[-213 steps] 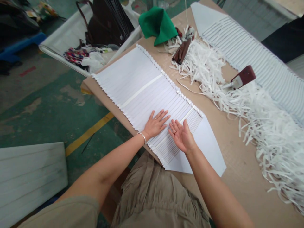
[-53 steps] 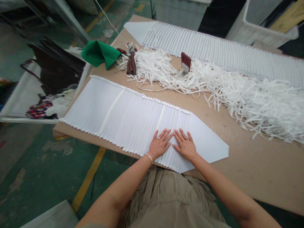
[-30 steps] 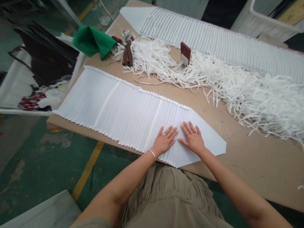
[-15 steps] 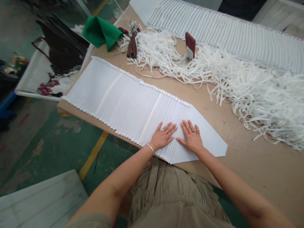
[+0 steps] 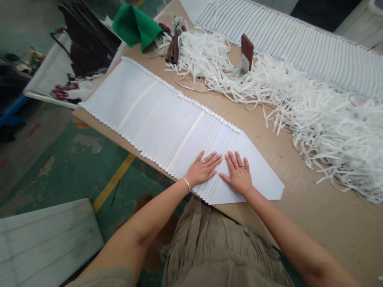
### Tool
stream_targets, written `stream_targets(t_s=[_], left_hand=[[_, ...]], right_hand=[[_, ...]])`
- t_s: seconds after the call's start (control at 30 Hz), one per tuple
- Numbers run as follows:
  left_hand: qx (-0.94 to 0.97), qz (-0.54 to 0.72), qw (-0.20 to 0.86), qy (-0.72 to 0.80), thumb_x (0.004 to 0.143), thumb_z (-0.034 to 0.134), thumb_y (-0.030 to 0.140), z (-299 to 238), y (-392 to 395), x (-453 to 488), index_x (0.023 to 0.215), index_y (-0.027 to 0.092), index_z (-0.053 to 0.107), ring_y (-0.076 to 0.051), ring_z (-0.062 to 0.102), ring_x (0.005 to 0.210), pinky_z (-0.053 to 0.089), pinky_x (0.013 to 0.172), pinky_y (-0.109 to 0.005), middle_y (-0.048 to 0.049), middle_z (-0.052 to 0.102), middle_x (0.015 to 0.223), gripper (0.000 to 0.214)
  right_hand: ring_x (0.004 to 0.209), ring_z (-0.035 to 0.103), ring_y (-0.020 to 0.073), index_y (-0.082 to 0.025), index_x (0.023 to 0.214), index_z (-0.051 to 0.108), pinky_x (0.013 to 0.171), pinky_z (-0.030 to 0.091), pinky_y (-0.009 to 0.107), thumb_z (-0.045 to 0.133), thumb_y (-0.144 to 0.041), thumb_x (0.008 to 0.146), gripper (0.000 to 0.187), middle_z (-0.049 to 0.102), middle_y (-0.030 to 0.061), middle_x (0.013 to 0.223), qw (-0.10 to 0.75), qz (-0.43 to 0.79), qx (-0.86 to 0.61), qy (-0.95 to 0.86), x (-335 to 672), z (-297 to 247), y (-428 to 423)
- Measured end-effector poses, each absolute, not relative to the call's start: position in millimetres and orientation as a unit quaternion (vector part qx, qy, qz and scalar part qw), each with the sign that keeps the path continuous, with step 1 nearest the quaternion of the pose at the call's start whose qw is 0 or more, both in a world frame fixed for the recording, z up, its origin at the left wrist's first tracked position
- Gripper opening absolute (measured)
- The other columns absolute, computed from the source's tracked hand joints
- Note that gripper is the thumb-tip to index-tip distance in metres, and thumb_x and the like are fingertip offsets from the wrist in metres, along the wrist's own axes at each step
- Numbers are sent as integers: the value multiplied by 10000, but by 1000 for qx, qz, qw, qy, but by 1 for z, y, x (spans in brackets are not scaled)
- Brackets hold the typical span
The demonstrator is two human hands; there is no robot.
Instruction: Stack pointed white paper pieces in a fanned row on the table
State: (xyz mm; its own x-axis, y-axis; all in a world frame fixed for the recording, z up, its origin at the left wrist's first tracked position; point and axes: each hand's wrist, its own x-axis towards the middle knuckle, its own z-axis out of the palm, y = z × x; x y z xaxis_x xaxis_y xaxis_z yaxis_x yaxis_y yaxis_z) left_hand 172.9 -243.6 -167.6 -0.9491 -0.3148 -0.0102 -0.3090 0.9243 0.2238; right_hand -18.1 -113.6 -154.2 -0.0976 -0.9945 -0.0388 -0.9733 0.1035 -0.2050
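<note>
A long row of overlapping white sheets [image 5: 161, 115] lies fanned across the table, with stepped edges on both long sides. Its right end is one wider sheet face tapering to a blunt tip. My left hand [image 5: 204, 168] rests flat on the narrow overlaps near that end, fingers apart, a ring and a bracelet on it. Close beside it, my right hand [image 5: 238, 172] lies palm down with fingers spread, partly over the last overlaps and the wider face. Neither hand grips anything. Two cream strips [image 5: 187, 139] run across the row to the left of my hands.
Behind the row is a heap of loose white strips [image 5: 314, 107], with a dark red upright piece [image 5: 247, 52] standing in it. Another fanned row [image 5: 284, 44] lies at the back. A green folded piece [image 5: 136, 28] and dark brown rolls [image 5: 172, 48] sit at the far left on the brown tabletop [image 5: 317, 215].
The view has shifted slightly. My right hand has slid a little to the left over the sheets; my left hand stays flat in nearly the same place.
</note>
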Motion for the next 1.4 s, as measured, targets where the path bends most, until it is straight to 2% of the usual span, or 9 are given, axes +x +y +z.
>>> stream_targets(t_s=[0.6,0.8,0.93,1.17,1.4], left_hand=[[170,-113,30,-978,1023,300,458,-170,-241,173,1578,317,168,-184,157,1543,66,1263,-553,36,259,1645,587],[173,-109,38,-978,1029,299,464,-162,-218,162,1574,259,209,-202,116,1551,43,1254,-583,-8,219,1656,589],[159,-116,29,-980,1030,301,446,-164,-204,153,1570,288,215,-182,96,1552,42,1262,-565,28,222,1654,569],[170,-118,24,-978,1022,332,444,-166,-203,151,1566,306,230,-178,111,1550,45,1266,-546,25,247,1648,571],[250,-89,42,-963,1033,309,413,-163,-194,167,1578,227,198,-202,100,1552,63,1259,-571,-22,227,1652,587]], right_hand=[[1540,129,288,-219,1582,184,1214,98,571,442,-613,932,802,241,67,1647,80,-63,-658,746,-23,-152,-102],[1545,99,286,-175,1591,112,1209,113,567,422,-597,940,835,208,113,1653,74,-50,-653,752,-36,-151,-93],[1544,103,298,-177,1591,112,1203,120,574,407,-601,944,828,207,118,1653,78,-41,-651,754,-42,-155,-84],[1548,87,279,-174,1590,114,1215,107,563,395,-632,940,844,221,107,1651,77,-43,-647,758,-43,-157,-77],[1547,94,279,-180,1589,129,1219,105,556,368,-591,969,781,212,94,1654,52,-69,-641,762,-45,-148,-86]])
